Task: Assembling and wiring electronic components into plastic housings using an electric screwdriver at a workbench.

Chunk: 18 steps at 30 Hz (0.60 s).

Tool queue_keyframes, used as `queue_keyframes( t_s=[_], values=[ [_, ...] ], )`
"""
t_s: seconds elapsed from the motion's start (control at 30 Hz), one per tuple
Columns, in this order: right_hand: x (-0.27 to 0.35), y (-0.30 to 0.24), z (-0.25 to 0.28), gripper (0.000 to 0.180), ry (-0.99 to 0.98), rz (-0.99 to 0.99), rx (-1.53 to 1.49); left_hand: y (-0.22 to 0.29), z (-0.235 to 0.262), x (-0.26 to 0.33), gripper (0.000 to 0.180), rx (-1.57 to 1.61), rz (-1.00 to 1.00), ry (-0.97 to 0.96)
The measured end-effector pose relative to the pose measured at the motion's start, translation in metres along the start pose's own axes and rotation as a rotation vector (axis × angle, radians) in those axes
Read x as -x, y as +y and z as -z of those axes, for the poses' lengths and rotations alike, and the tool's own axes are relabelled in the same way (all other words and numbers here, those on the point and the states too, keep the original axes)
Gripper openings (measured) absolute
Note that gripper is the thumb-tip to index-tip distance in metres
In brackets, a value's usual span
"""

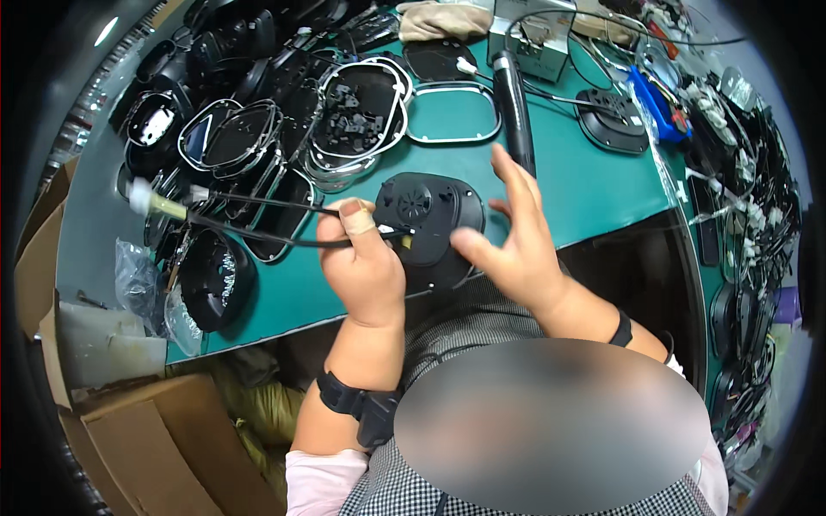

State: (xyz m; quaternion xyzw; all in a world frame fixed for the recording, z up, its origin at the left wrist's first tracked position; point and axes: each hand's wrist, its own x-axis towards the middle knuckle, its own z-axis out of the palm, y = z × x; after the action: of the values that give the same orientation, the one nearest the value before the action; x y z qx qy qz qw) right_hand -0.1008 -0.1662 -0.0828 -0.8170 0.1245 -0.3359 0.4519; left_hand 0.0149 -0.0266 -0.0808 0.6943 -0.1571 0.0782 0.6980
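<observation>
Two hands at a black housing over the green bench

Left hand [361, 258] has its fingers pinched on a black cable [258, 232] running toward 9 o'clock; right hand [508, 241], fingers spread, touches the black housing [430, 211] at centre.

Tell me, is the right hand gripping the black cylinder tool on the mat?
No, the right hand is open beside the round black housing, and the cylinder tool lies untouched behind it.
</observation>
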Motion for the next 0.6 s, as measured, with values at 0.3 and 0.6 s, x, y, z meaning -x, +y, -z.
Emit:
queue_keyframes(
  t_s=[0.3, 0.6],
  values=[
    [-0.036, -0.008, 0.004, 0.084, -0.303, -0.174, -0.482, 0.049, -0.006, 0.021, 0.026, 0.322, 0.153, -0.16],
    [-0.136, -0.014, 0.018, 0.051, -0.943, 0.096, 0.424, 0.035, 0.008, 0.006, 0.03, 0.228, 0.505, -0.317]
  ],
)
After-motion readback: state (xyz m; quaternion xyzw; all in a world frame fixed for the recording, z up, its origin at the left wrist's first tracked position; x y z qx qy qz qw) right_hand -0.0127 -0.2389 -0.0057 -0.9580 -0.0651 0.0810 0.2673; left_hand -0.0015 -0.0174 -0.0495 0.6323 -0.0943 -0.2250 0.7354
